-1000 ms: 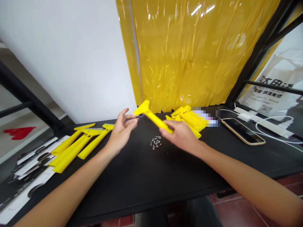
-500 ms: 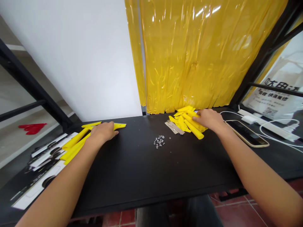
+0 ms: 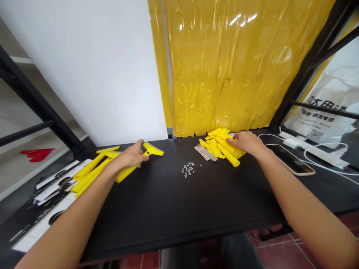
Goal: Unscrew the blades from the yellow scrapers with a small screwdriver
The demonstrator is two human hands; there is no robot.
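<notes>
A yellow scraper (image 3: pixel 153 150) with a flat wide head is in my left hand (image 3: pixel 134 155), its handle passing under the closed fingers. More yellow scrapers (image 3: pixel 91 170) lie to the left, partly behind my left forearm. My right hand (image 3: pixel 244 142) rests at the right edge of a pile of yellow handles and parts (image 3: pixel 221 144), thumb and fingers closed around the end of a yellow handle. Thin grey metal plates (image 3: pixel 206 153) lie at the pile's left side. Small metal nuts and screws (image 3: pixel 188 170) are scattered on the black table (image 3: pixel 168 209) between my hands.
White-and-black packages (image 3: pixel 52 186) lie at the left. A phone (image 3: pixel 290 160), a white power strip (image 3: pixel 314 150) and cables are at the right. Yellow plastic sheeting (image 3: pixel 224 67) hangs behind the table, between black frame posts.
My left hand has lifted a yellow scraper off the left group and moved it right, toward the middle. My right hand has stayed by the pile.
</notes>
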